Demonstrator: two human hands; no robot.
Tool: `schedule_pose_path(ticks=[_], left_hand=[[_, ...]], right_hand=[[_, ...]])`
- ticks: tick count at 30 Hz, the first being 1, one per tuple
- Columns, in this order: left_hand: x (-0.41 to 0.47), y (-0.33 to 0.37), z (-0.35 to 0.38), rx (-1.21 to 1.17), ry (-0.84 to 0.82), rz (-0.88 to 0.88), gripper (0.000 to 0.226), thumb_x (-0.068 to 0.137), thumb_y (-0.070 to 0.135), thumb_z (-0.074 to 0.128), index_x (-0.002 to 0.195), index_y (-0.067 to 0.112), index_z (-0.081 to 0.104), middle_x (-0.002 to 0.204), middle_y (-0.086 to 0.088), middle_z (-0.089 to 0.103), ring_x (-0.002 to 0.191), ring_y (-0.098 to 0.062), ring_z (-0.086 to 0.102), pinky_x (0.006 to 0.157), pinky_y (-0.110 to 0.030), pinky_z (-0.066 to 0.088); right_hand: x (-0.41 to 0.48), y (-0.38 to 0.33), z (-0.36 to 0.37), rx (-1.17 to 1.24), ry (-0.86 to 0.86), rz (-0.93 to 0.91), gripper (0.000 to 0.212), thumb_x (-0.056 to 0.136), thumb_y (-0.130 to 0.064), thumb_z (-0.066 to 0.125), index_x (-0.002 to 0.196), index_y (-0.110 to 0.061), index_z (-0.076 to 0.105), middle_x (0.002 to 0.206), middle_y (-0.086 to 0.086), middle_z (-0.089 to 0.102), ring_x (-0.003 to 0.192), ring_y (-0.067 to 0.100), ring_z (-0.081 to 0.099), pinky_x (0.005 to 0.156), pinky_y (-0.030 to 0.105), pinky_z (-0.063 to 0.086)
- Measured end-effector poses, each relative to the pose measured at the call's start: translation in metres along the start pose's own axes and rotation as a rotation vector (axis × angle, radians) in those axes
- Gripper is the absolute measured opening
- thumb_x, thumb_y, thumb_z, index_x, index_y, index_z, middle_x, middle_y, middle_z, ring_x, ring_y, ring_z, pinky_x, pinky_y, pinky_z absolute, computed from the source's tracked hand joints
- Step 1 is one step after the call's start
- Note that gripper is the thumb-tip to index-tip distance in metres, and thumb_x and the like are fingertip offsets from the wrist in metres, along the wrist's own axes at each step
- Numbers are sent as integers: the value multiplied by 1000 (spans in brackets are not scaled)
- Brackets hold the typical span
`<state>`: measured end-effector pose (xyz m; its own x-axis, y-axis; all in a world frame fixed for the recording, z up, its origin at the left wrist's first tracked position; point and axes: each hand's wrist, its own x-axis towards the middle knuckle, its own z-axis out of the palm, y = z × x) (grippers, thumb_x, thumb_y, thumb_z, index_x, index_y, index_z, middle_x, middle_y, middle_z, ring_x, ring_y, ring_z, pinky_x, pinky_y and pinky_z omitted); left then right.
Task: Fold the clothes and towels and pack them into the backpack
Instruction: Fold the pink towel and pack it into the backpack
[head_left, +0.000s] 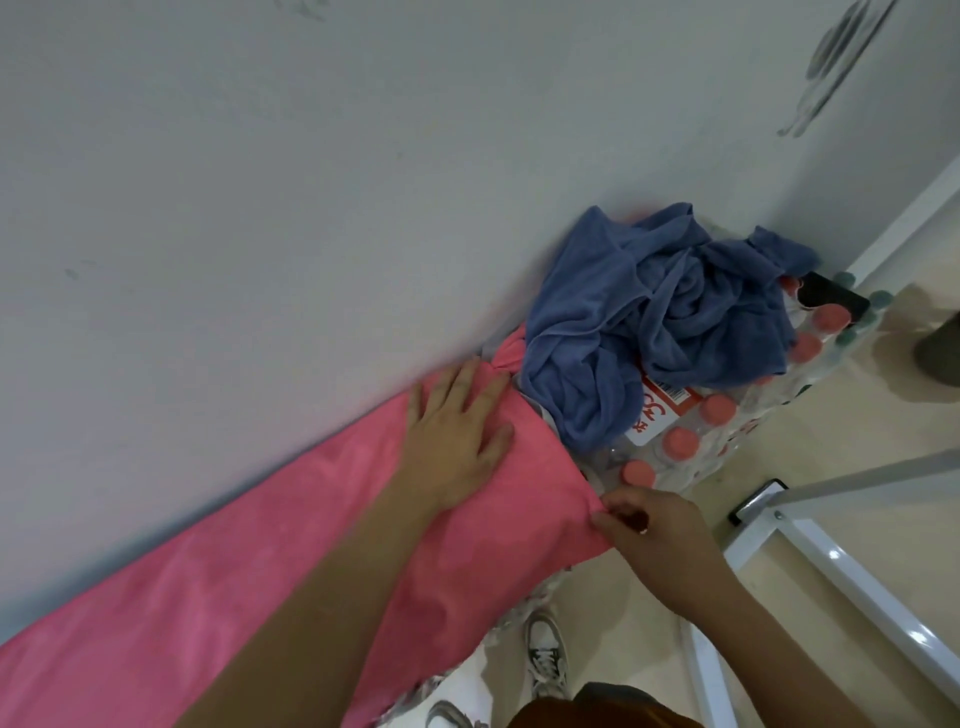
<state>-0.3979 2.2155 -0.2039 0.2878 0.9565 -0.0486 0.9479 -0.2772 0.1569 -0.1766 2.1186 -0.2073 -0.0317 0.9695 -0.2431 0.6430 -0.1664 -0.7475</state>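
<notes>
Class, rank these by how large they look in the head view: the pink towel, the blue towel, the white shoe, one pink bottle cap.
1. pink towel
2. blue towel
3. white shoe, lower down and partly hidden, so it may look smaller than it is
4. pink bottle cap

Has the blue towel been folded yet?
No, the blue towel lies in a crumpled heap on the pack of pink-capped bottles, next to the pink towel.
</notes>
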Motion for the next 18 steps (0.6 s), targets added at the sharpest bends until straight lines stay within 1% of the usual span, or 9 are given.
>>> schedule_pose_path(ticks=[2,3,6,7,10,11,14,15,18], left_hand=[[-23,27,-7,-153,184,9,49,82,40,34,120,22,59,119,-9,57,106,-30,54,90,-46,44],[-37,45,-9,-310,166,9,43,83,36,35,110,19,64,106,-6,61,94,-25,56,81,-40,47],[-74,89,-9,-688,-92,-59,33,91,38,37,110,28,63,105,9,65,93,-8,57,83,-28,46],[-76,95,-5,-781,-88,-114,30,94,38,39,110,29,63,102,11,66,91,-4,58,80,-24,47],[-70,97,-4,-1090,-49,-349,19,96,28,50,95,20,67,79,9,67,66,-1,60,61,-14,45],[-67,95,-4,-1095,-44,-380,17,95,27,53,91,19,67,74,8,66,61,-1,58,57,-15,44],[-67,90,-5,-1123,-38,-438,20,87,29,57,72,17,65,59,6,60,52,-5,51,54,-28,43],[-68,88,-5,-1131,-6,-459,22,82,30,55,64,18,61,54,7,57,51,-7,48,54,-32,42],[-77,76,-6,-1156,68,-515,31,88,18,52,58,22,52,49,11,50,50,-7,42,54,-32,37]], right_hand=[[2,-5,-6,185,-34,99,12,85,-15,68,75,-21,73,63,-7,66,58,1,58,60,19,46],[3,-7,-9,202,-49,114,13,84,-13,69,75,-21,73,64,-7,67,58,1,59,60,19,48],[5,-15,-12,59,-74,10,11,83,-18,69,80,-27,74,72,-7,68,66,3,64,68,26,54],[5,-19,-13,47,-96,-21,11,84,-19,68,81,-28,74,73,-7,67,68,2,64,69,23,54],[6,-36,-13,138,-147,-63,15,83,-10,67,81,-21,75,63,-7,65,65,-2,62,62,12,48],[6,-39,-13,169,-172,-84,18,83,-6,66,80,-21,75,62,-5,67,61,0,62,60,13,47],[10,-46,-14,165,-273,-107,13,81,-10,64,72,-14,72,63,7,65,59,5,56,62,37,49],[13,-47,-17,145,-318,-86,13,83,-12,64,73,-13,72,66,10,65,60,7,55,63,40,49],[28,-60,-28,91,-326,-104,13,89,-15,63,86,-23,74,79,-1,71,73,11,65,69,33,53]])
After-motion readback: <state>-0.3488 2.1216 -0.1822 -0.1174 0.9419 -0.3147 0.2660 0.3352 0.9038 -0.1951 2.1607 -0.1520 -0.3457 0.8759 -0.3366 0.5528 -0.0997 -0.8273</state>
